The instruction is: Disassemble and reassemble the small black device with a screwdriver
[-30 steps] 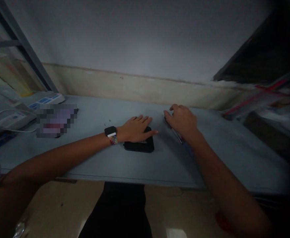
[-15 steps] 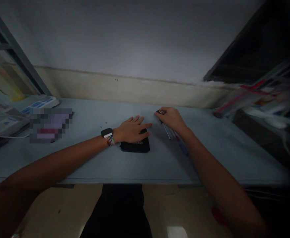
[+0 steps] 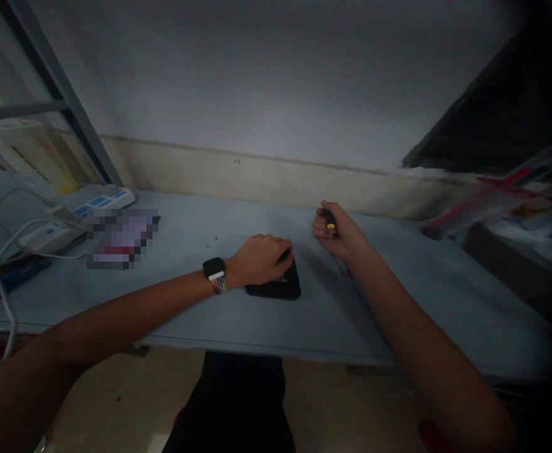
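My left hand [image 3: 261,259], with a dark watch [image 3: 214,267] on its wrist, rests over a flat black box-like case [image 3: 276,289] on the table. Its fingers are bent over the case's far side, and the thumb lies along the right side. To the right, my right hand [image 3: 335,229] is closed round a screwdriver [image 3: 329,219]. The black handle with its yellow end shows in the fist; most of the shaft is hidden. Beneath the right wrist lies a thin blue and red tool [image 3: 359,292], partly covered by the forearm.
A white power strip [image 3: 101,207] with cables and a blurred-out flat object [image 3: 122,239] lie on the left of the table [image 3: 200,321]. Metal frame posts [image 3: 78,126] rise there. Clear bags with red edging [image 3: 464,201] stand at the right, and a wall is behind.
My left hand's spread fingers have curled in over the case. The right hand has turned, so the screwdriver's yellow end now faces me. The view has shifted slightly left.
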`<action>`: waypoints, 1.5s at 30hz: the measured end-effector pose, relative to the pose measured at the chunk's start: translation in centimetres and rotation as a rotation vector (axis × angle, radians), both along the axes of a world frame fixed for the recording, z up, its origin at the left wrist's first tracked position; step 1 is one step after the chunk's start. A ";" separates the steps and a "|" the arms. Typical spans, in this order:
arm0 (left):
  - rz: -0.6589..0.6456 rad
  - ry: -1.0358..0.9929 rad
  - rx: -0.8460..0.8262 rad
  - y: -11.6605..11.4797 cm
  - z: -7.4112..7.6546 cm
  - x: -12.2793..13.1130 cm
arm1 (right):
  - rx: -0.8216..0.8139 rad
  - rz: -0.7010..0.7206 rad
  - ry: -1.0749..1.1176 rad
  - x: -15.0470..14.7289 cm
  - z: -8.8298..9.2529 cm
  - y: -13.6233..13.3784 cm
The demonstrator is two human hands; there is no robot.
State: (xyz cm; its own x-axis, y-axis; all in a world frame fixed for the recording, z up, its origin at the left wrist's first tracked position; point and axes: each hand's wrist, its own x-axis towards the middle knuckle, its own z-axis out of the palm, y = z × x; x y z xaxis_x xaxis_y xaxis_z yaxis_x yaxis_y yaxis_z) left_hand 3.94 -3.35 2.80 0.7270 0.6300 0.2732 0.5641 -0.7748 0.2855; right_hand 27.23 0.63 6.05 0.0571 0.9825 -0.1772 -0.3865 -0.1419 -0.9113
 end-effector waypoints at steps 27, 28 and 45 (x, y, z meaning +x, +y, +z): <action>0.064 -0.206 -0.242 6.7 -0.4 -17.1 | 0.270 0.182 -0.242 -10.5 -4.1 -0.4; 0.062 -0.202 -0.234 6.7 -0.4 -17.1 | 0.270 0.183 -0.246 -10.5 -4.1 -0.4; 0.098 -0.246 -0.304 7.2 -0.7 -17.5 | 0.276 0.220 -0.229 -10.8 -4.1 -0.6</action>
State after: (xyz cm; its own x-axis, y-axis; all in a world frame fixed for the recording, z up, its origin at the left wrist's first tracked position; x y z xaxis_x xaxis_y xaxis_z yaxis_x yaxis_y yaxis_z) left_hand -13.58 3.83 2.07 0.5960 0.7718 0.2216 0.5173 -0.5802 0.6291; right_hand 16.47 0.08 1.97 -0.1524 0.9845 0.0867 -0.1567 0.0626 -0.9857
